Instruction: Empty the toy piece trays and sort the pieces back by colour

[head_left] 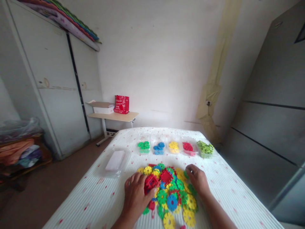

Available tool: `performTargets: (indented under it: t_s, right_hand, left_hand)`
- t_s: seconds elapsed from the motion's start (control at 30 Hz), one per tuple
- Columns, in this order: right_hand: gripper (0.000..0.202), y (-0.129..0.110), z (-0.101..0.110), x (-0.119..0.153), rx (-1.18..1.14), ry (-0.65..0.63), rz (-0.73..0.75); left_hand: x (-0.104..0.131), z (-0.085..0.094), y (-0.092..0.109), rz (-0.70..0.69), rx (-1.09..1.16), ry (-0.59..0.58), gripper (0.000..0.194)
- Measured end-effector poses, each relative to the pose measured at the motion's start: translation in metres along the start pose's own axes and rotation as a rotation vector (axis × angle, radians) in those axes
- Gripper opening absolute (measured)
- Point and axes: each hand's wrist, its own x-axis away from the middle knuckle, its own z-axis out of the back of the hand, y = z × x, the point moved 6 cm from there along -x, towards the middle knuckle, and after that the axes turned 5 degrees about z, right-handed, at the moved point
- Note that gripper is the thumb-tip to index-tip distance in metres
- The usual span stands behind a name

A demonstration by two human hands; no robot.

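Observation:
A loose pile of notched plastic discs in yellow, green, blue and red lies in front of me on the table. At the pile's left side my left hand (136, 192) curls around a red openwork block (151, 182), its thumb in front and fingers behind. My right hand (198, 180) is at the pile's upper right, fingers bent in a pinch beside a green disc (186, 174); what it holds, if anything, is hidden. Between the hands lie a red square piece (166, 176), a blue disc (172, 202) and several yellow discs (169, 220).
Behind the pile stand clear trays with green discs (144, 145), blue discs (159, 147), yellow discs (173, 146), red pieces (187, 147) and light-green beads (205, 147). A clear container (116, 161) sits left. A small desk (114, 116) bears a red bag (121, 104).

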Motion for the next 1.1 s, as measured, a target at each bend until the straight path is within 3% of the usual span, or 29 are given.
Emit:
performTargets:
  t_s: [0.27, 0.47, 0.63, 0.77, 0.97, 1.1]
  right_hand:
    - [0.027, 0.006, -0.008, 0.003, -0.026, 0.002, 0.002]
    - [0.027, -0.018, -0.003, 0.003, -0.148, -0.004, 0.042]
    - [0.021, -0.073, -0.012, 0.010, -0.367, -0.246, 0.194]
    - [0.026, -0.111, -0.020, 0.021, -0.462, -0.440, 0.331]
    - [0.023, -0.123, -0.024, 0.028, -0.397, -0.512, 0.348]
    - [0.012, -0.117, -0.019, 0.028, -0.376, -0.533, 0.344]
  left_hand:
    - [0.005, 0.011, 0.010, -0.063, 0.126, 0.112, 0.036]
    - [0.012, 0.015, 0.017, -0.181, 0.213, 0.189, 0.029]
    - [0.014, 0.018, 0.023, -0.268, 0.318, 0.206, 0.030]
    - [0.019, 0.017, 0.022, -0.259, 0.359, 0.225, 0.036]
    - [0.027, 0.004, 0.024, -0.245, 0.439, 0.155, 0.045]
    - [0.027, 0.008, 0.028, -0.270, 0.408, 0.141, 0.053]
